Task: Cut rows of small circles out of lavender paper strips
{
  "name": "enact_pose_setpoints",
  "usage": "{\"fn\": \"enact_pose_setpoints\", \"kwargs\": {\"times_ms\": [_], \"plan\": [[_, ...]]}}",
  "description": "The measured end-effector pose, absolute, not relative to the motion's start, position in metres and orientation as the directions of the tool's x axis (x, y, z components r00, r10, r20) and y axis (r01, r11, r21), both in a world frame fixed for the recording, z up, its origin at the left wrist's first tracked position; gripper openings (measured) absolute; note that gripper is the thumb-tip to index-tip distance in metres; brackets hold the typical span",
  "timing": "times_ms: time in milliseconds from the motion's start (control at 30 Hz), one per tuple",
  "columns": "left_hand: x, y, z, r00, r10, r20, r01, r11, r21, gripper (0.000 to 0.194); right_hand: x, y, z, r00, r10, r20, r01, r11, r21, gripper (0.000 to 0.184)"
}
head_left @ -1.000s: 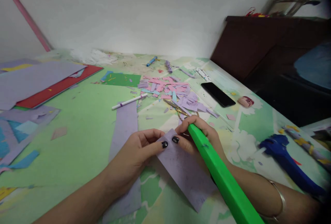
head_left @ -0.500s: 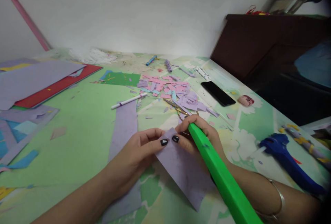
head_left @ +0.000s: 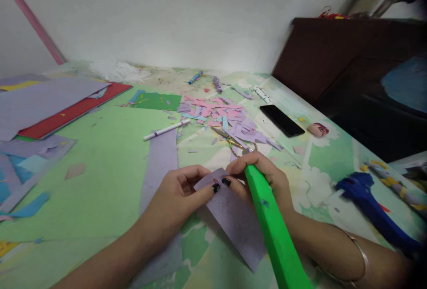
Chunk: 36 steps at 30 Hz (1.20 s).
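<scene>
Between my two hands is a pale purple sheet of paper [head_left: 238, 222], tilted above the table. My left hand [head_left: 182, 195] pinches its upper left edge, the thumb on the front. Close beside that thumb, a small brownish spot shows on the paper; whether it is a hole I cannot tell. My right hand [head_left: 263, 182] pinches the top corner and also holds a long bright green tool [head_left: 275, 226] with a grey tip, lying between thumb and forefinger and reaching toward me. Just beyond my right fingers lie gold-handled scissors [head_left: 230, 138]. A purple paper strip [head_left: 162, 160] lies under my left arm.
Pink and purple scraps [head_left: 213, 109] are heaped mid-table, near a white marker [head_left: 167, 130]. At right lie a black phone [head_left: 282, 121], a pink-and-red rounded object [head_left: 318, 130] and a blue glue gun [head_left: 370, 204]. Paper sheets and a red folder [head_left: 76, 111] fill the left.
My left thumb has shifted slightly down and right on the paper, and the brownish spot shows more. The green tool has swung to a steeper angle in my right hand.
</scene>
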<state>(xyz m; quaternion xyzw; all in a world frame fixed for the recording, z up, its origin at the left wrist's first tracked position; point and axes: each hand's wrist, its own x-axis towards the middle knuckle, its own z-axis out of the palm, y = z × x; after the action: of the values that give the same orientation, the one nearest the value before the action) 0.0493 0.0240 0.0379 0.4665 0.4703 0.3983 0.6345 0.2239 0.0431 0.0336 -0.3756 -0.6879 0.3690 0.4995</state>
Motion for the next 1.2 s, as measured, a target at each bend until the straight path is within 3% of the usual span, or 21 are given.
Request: {"fn": "enact_pose_setpoints", "kwargs": {"times_ms": [233,467,667,833,1200], "plan": [[0.05,0.021,0.04,0.177,0.983,-0.044,0.095,0.027,0.995,0.005,0.223,0.043,0.031,-0.24,0.91,0.337,0.043,0.357,-0.933,0.018],[0.051,0.018,0.036,0.164,0.976,0.143,0.278,-0.184,0.943,0.005,0.222,0.043,0.031,-0.246,0.917,0.315,0.045,0.335,-0.941,0.02],[0.048,0.016,0.03,0.084,0.893,0.443,0.488,-0.424,0.763,0.02,0.223,0.043,0.032,-0.248,0.915,0.319,0.06,0.343,-0.937,0.017],[0.046,0.017,0.029,0.213,0.725,0.655,0.592,-0.629,0.504,0.014,0.223,0.043,0.034,-0.24,0.907,0.345,0.104,0.378,-0.92,0.015],[0.042,0.022,0.028,0.273,0.747,0.606,0.578,-0.631,0.518,0.01,0.226,0.047,0.035,-0.293,0.901,0.319,0.105,0.362,-0.926,0.016]]}}
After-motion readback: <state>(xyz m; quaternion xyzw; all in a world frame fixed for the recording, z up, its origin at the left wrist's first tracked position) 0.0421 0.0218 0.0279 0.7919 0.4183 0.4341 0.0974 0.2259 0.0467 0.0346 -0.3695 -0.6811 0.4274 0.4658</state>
